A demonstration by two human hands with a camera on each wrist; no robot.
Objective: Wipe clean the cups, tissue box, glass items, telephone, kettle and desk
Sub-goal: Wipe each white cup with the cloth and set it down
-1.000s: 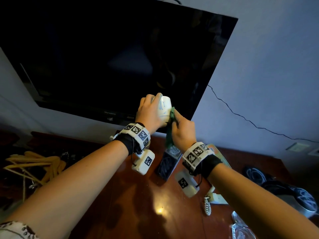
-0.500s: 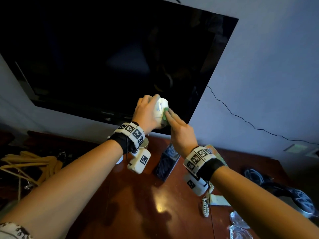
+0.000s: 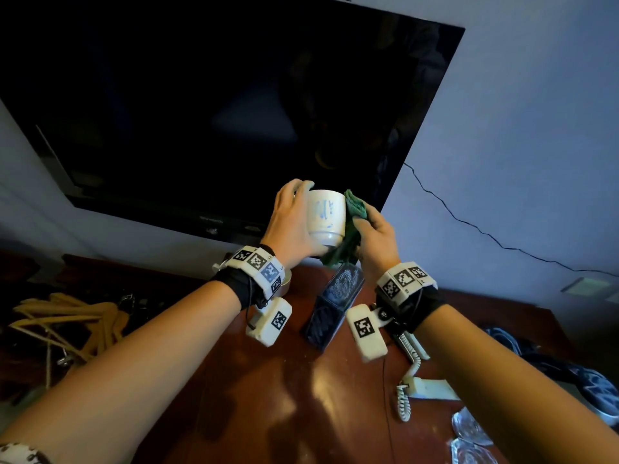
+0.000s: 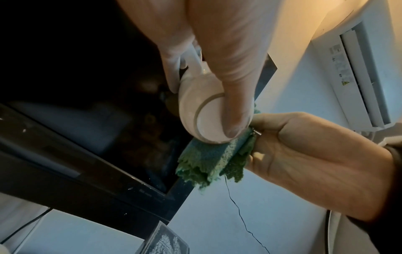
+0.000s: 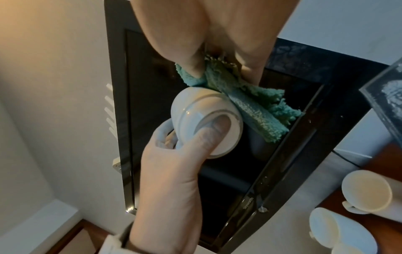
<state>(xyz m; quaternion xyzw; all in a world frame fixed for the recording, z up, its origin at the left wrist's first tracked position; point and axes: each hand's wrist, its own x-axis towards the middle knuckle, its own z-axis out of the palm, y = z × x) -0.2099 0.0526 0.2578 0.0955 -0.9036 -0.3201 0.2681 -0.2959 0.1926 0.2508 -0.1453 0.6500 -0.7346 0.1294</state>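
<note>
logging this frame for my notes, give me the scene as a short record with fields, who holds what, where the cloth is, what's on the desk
left hand: left hand grips the white cup, thumb on its base
right hand: right hand holds the green cloth
cloth contact: pressed to the cup's side
cup position: held up in the air before the television
on the desk: desk holds the tissue box, telephone, two more cups, glass items
also there: wooden hangers at left

Wall-mounted black television [image 3: 214, 105], pale wall [image 3: 522, 128]
</note>
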